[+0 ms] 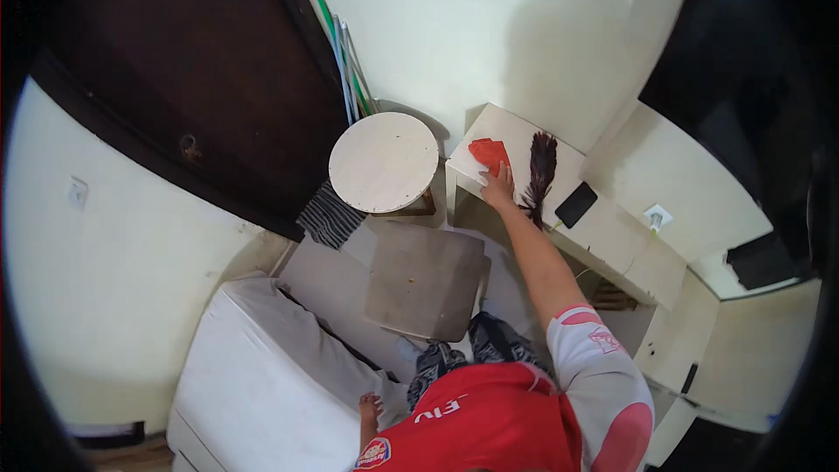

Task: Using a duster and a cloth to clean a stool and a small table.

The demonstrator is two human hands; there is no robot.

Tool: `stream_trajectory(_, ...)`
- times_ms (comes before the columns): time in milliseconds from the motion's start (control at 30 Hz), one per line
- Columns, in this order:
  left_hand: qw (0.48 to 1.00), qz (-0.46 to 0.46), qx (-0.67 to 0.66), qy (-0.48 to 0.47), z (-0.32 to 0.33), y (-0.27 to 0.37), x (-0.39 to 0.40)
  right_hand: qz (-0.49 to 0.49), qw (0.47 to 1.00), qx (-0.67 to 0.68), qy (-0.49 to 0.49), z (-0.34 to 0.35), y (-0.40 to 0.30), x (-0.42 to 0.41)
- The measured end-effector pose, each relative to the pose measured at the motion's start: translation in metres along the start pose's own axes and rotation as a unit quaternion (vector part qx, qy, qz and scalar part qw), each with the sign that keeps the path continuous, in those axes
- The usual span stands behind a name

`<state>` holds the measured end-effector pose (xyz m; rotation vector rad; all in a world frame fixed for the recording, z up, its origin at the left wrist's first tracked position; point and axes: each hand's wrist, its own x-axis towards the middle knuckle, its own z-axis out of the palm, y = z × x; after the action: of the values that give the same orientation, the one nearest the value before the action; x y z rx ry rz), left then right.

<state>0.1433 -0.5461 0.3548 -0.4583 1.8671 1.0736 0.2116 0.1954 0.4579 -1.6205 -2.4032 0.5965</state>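
My right hand (pixel 499 189) reaches out over the near end of a white low cabinet (pixel 482 119). Its fingers are on a crumpled red cloth (pixel 488 152), which lies against the cabinet top. Just right of the cloth is a dark feather duster (pixel 542 164). A black smartphone (pixel 577 204) with a cable at its end lies further along the same surface. My left hand (pixel 371 404) hangs low beside my body, over the edge of a white-covered sofa or bed (pixel 275 367). Nothing shows in it, and its fingers are loosely apart.
A round white-topped stool (pixel 383 160) and a square grey-brown stool (pixel 426 278) stand before me. Several poles (pixel 347 69) lean by the dark door (pixel 196 65), near a striped mat (pixel 331 216). A charger (pixel 655 219) sits in the wall socket; a large black screen (pixel 741 92) is at right.
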Motion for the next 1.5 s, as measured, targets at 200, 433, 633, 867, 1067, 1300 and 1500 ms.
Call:
stream_trajectory(200, 0.982, 0.159, 0.104, -0.002, 0.034, -0.012, -0.032, 0.044, 0.999, 0.019, 0.022, 0.010, 0.039, 0.036)
stream_trajectory(433, 0.895, 0.284, 0.344, 0.005, 0.074, 0.037, -0.047, 0.010, 0.819, 0.573, 0.001, -0.013, -0.013, -0.078)
stream_trajectory(633, 0.809, 0.517, 0.277, -0.038, 0.141, 0.240, -0.081, 0.067, 0.607, 0.786, -0.101, -0.053, -0.069, -0.198)
stream_trajectory(867, 0.663, 0.708, 0.233, -0.069, 0.192, 0.381, -0.207, -0.085, 0.736, 0.642, -0.198, -0.097, -0.125, -0.253)
stream_trajectory(1067, 0.748, 0.612, 0.162, -0.199, 0.193, 0.378, -0.206, -0.073, 0.707, 0.668, -0.220, -0.129, -0.144, -0.260)
stream_trajectory(1300, 0.846, 0.475, -0.056, -0.235, 0.184, 0.377, -0.194, -0.039, 0.631, 0.715, -0.299, -0.137, -0.148, -0.254)
stream_trajectory(1500, 0.844, 0.459, -0.131, -0.246, 0.174, 0.383, -0.206, 0.029, 0.422, 0.857, -0.295, -0.143, -0.159, -0.267)
